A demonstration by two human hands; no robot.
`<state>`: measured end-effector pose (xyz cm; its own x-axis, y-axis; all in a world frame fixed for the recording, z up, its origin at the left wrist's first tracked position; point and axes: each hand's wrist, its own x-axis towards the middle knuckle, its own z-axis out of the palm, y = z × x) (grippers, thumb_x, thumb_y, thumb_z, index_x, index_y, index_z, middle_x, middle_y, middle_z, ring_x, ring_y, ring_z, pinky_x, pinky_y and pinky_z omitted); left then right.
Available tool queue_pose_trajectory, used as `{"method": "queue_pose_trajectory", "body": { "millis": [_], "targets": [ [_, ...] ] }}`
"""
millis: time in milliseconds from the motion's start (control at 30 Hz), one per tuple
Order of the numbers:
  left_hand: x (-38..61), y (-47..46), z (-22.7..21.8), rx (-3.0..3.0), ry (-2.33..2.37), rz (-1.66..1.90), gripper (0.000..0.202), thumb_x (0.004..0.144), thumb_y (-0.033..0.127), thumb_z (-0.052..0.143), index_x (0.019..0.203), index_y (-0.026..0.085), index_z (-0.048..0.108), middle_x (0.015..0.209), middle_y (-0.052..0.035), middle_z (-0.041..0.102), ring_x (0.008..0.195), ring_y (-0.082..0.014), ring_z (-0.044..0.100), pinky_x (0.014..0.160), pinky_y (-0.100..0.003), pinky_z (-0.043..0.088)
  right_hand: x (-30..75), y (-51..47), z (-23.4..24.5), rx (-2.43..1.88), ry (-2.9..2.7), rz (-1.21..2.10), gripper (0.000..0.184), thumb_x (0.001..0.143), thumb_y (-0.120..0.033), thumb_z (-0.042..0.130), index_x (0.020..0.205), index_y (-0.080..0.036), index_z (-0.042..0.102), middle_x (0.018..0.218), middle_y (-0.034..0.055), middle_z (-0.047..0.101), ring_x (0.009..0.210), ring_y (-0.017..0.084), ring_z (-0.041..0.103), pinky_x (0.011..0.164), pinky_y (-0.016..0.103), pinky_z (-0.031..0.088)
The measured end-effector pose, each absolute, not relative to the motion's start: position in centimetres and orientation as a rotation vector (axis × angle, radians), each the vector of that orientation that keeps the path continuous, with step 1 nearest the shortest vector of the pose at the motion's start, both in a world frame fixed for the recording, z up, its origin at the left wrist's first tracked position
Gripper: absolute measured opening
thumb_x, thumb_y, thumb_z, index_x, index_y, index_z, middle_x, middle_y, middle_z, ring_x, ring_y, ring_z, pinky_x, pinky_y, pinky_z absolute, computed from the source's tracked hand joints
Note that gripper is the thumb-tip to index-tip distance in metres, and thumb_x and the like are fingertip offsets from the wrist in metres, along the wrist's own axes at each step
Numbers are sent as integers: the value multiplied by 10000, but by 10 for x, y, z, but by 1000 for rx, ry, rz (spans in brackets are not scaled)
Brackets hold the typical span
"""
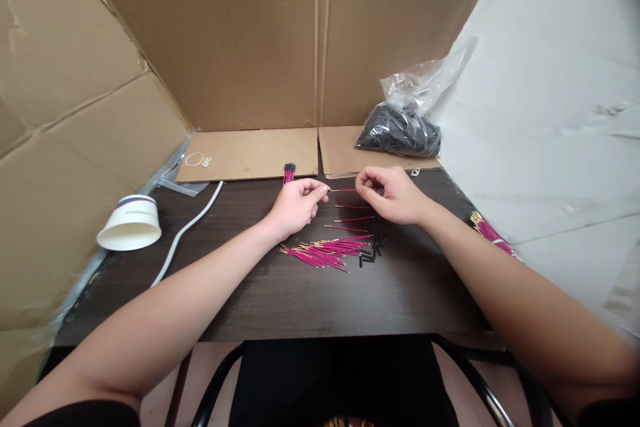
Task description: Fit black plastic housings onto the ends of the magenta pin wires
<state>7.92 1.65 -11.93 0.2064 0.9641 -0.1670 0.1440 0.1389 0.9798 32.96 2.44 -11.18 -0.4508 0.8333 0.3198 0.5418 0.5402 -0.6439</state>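
A thin magenta wire (345,190) with a gold-coloured metal end stretches level between my hands, just above the dark table. My right hand (393,195) is closed in a pinch on its right part. At the gold end, the fingertips of my left hand (296,207) are pinched together; whatever they hold is hidden. Below lie a few separate wires (354,219), spaced in a rough row with gold ends to the left. Nearer me is a loose pile of the same wires (325,252). Short black sleeves (369,258) are scattered at its right. Behind my left hand lie wires with black ends (289,173).
A clear bag of black pieces (400,130) rests on cardboard at the back right. On the left are a white paper cup (131,223) and a white cable (187,230). A banded wire bundle (493,232) lies at the right edge. Cardboard walls (240,33) enclose the table (300,307).
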Motion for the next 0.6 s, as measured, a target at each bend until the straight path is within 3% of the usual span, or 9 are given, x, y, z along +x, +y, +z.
{"method": "queue_pose_trajectory", "body": {
  "millis": [600],
  "targets": [
    [80,14,-122,1328,1257,870,164,1053,213,716,918,139,771,632,17,670,426,-63,455,424,-214,377,321,20,-115,-1131,-2142,570,109,943,-246,629,853,-194,662,685,0,629,621,143,504,630,297,403]
  ]
}}
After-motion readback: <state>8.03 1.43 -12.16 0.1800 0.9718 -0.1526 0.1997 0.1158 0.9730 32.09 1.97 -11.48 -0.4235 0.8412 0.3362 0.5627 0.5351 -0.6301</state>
